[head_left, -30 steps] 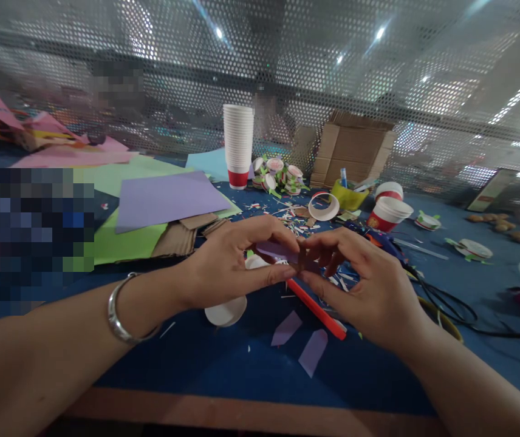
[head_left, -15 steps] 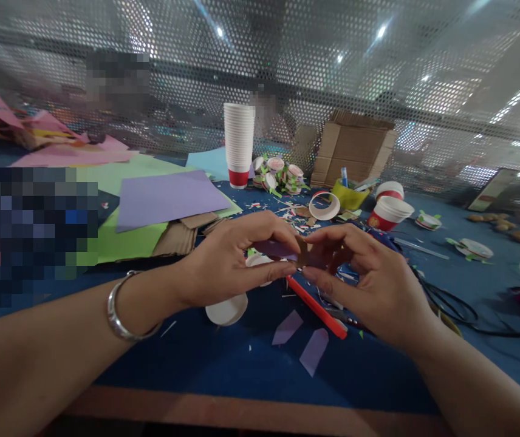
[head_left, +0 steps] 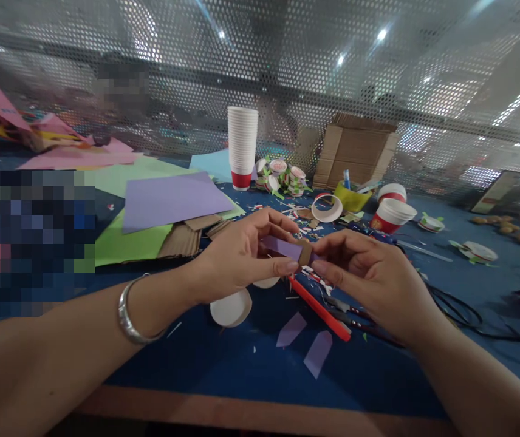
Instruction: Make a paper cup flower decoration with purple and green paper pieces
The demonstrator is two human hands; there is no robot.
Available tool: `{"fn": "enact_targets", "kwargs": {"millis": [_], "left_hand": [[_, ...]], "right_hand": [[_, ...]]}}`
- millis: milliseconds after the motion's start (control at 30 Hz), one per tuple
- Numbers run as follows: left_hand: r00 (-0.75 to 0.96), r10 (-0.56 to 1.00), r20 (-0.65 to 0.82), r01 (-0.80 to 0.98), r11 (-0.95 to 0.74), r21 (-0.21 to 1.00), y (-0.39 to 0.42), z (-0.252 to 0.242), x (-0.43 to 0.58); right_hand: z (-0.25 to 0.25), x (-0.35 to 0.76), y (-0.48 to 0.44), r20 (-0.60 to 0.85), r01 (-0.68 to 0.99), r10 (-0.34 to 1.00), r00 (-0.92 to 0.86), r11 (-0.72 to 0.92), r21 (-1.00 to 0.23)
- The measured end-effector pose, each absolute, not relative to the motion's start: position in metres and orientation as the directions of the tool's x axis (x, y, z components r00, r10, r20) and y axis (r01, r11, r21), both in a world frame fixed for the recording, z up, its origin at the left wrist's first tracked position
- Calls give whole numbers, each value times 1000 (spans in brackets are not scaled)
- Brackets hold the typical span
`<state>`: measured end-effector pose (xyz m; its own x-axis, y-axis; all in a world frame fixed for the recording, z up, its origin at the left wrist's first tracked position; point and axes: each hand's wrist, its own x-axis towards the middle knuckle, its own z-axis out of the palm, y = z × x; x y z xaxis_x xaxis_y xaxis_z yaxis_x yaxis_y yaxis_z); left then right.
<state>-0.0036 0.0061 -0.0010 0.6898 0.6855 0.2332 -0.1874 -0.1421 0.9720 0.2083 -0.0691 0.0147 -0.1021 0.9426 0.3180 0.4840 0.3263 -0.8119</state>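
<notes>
Left hand: I see the left hand [head_left: 246, 258] holding the purple strip [head_left: 282, 247] between thumb and fingers.
Right hand: from here, the right hand [head_left: 373, 273] pinches the strip's right end, thumb against fingers.
Purple strip: raised above the near middle of the table [head_left: 223, 367], with a small brown piece [head_left: 305, 252] against it; I cannot tell whether they are joined.
Hidden bits: fingers cover both ends of the strip, the left hand hides part of a white disc [head_left: 266, 282], and the right hand covers part of the scissors [head_left: 342, 308].
Left edge: a pixelated patch [head_left: 27, 243] blocks my view; the forearms run out of frame.
Near side: a white dish [head_left: 231, 308], a red pen [head_left: 319, 308] and two purple cut-outs [head_left: 291, 329] lie below the hands.
Far side: paper scraps, a cup ring [head_left: 327, 208] and a cup stack [head_left: 242, 142] stand beyond.
Far left: a purple sheet [head_left: 175, 200] overlaps green paper [head_left: 135, 246].
</notes>
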Motion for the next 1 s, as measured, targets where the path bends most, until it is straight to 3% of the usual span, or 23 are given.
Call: {"fn": "enact_targets", "kwargs": {"millis": [567,1000], "left_hand": [[688,618,380,-44,-487,872,2,1,-7],[694,621,363,-50,-462,885,3,-1,-7]], "right_hand": [[14,208,-67,226,457,959,-170,280,-844],[16,207,-69,181,416,970,-164,234,-879]]}}
